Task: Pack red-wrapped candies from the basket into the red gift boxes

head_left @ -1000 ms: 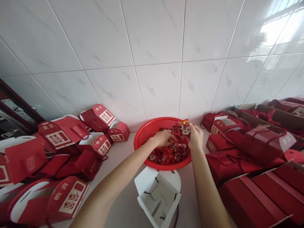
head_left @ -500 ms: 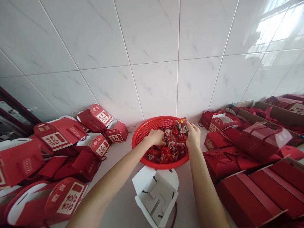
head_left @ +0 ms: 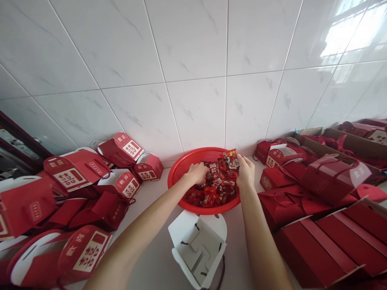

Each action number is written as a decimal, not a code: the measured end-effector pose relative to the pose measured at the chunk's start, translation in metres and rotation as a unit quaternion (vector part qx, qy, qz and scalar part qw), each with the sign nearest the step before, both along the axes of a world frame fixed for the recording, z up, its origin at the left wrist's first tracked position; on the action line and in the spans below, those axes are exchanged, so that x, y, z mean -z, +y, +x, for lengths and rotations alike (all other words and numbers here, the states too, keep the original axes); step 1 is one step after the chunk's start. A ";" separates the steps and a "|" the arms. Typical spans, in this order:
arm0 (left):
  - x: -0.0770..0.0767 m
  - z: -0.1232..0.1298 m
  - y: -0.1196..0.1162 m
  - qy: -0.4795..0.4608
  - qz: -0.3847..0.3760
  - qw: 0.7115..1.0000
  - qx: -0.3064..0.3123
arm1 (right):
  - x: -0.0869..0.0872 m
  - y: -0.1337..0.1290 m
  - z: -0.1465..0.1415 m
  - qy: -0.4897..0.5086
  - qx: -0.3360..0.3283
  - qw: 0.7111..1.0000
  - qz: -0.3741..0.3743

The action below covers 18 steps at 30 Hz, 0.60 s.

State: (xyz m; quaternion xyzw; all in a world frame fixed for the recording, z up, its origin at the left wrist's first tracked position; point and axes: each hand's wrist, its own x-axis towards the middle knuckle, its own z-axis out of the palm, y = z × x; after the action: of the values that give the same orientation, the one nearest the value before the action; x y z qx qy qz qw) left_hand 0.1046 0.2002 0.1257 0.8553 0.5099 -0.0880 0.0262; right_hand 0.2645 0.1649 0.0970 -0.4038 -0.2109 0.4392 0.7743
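Note:
A red plastic basket stands against the tiled wall, with many red-wrapped candies heaped in its right and front parts. My left hand reaches over the basket's left side, its fingers curled down at the candies; what they hold, if anything, is hidden. At the basket's right edge my right hand pinches a red candy packet between thumb and fingers. An open box with a white inside lies between my forearms, just in front of the basket, with nothing in it.
Red gift boxes with white labels are piled on the left. More red boxes lie stacked on the right, and behind them stand cardboard cartons holding red items. White tiles rise behind the counter.
My left hand has shifted very slightly to the left over the candies. The packet in my right hand is turned a little. The basket and the boxes look unmoved.

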 end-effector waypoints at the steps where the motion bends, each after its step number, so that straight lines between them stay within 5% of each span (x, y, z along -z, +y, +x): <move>1: 0.001 0.000 0.001 -0.007 0.004 1.000 -0.003 | 0.000 0.000 0.000 0.002 -0.001 1.000 0.000; 9: 0.005 -0.009 0.011 -0.148 -0.012 0.988 -0.032 | -0.002 -0.001 -0.001 0.007 0.010 1.000 -0.001; 18: 0.007 -0.018 0.011 -0.369 -0.113 0.922 -0.028 | -0.007 -0.003 -0.002 0.019 0.014 1.000 -0.007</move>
State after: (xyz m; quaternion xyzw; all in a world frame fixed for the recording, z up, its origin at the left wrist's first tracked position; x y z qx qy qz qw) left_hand 0.0862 0.2117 0.1190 0.8041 0.4743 0.1772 0.3115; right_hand 0.2625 0.1624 0.1037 -0.4041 -0.1877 0.4373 0.7812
